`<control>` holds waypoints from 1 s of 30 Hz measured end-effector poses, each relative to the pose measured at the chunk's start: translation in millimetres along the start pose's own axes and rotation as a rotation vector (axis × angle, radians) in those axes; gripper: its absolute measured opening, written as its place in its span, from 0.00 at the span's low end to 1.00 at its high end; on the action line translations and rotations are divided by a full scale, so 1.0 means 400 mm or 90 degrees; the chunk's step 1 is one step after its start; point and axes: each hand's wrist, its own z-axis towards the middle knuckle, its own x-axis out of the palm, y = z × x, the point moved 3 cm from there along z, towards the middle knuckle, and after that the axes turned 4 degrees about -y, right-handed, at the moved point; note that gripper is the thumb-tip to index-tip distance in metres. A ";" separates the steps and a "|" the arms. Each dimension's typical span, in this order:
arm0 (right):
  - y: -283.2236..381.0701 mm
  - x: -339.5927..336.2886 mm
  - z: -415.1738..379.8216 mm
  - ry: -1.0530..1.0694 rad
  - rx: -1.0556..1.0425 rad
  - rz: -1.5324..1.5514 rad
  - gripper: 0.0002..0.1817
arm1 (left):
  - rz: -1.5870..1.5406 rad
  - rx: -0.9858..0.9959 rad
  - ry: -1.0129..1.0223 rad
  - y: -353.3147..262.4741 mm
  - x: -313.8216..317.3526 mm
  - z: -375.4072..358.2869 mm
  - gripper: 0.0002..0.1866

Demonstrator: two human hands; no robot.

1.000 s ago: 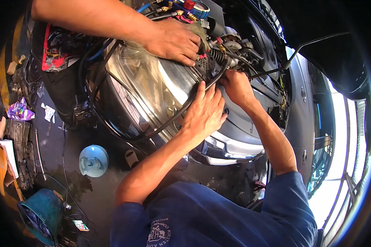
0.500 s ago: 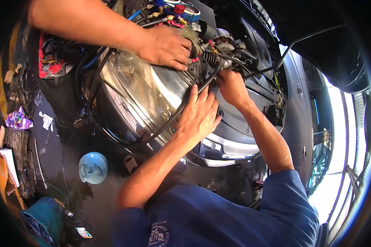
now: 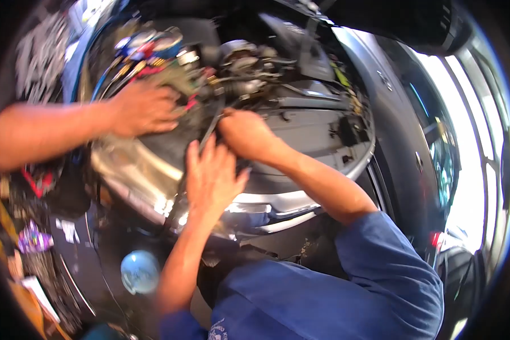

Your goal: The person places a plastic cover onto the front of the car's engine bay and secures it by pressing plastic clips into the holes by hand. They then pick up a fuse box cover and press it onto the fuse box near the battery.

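My left hand (image 3: 212,175) lies with fingers stretched out on the front of a car, at the edge of the dark panel behind the bumper. A black hose (image 3: 214,119) runs close by its fingertips. My right hand (image 3: 245,135) is closed, fingers curled beside that hose; whatever they grip is hidden. From the left reaches another person's hand (image 3: 144,107), resting near the headlight (image 3: 133,173). Beyond it sits a gauge set (image 3: 147,48) with coloured hoses, smeared by motion.
The open engine bay holds blurred engine parts (image 3: 243,85). A chrome-trimmed bumper (image 3: 277,212) curves in front of me. On the floor stand a light-blue container (image 3: 140,272) and, further left, a purple wrapper (image 3: 35,238) among scraps. The car's side (image 3: 388,113) extends right.
My view has swung, so the car and all hands appear further left and lower. My hands keep much the same poses by the hose. The other person's hand stays near the headlight.
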 end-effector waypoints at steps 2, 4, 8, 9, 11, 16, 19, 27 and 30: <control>-0.005 -0.025 -0.013 0.117 0.058 -0.028 0.11 | 0.006 0.006 -0.011 -0.005 -0.002 0.004 0.31; -0.055 0.061 -0.070 -0.015 -0.058 0.059 0.16 | 0.009 0.007 -0.015 -0.009 -0.003 0.008 0.31; -0.122 -0.091 -0.249 -0.073 -0.038 0.212 0.21 | 0.043 -0.010 0.019 -0.030 -0.015 0.019 0.31; -0.171 -0.103 -0.294 -0.108 -0.030 0.241 0.21 | 0.057 -0.011 0.030 -0.037 -0.020 0.028 0.31; -0.308 -0.109 -0.386 -0.132 0.039 0.249 0.21 | 0.075 -0.018 0.058 -0.050 -0.020 0.032 0.31; -0.739 -0.130 -0.686 -0.220 0.231 0.196 0.18 | 0.159 -0.041 0.039 -0.098 0.011 0.019 0.28; -0.997 -0.125 -0.887 -0.257 0.347 0.174 0.15 | 0.204 -0.199 -0.010 -0.132 0.082 -0.041 0.28; -1.355 -0.039 -0.922 0.063 0.346 0.128 0.15 | 0.285 -0.400 -0.143 -0.347 0.270 0.006 0.25; -1.350 -0.040 -0.838 0.204 0.285 0.081 0.20 | 0.342 -0.403 -0.130 -0.347 0.282 0.000 0.24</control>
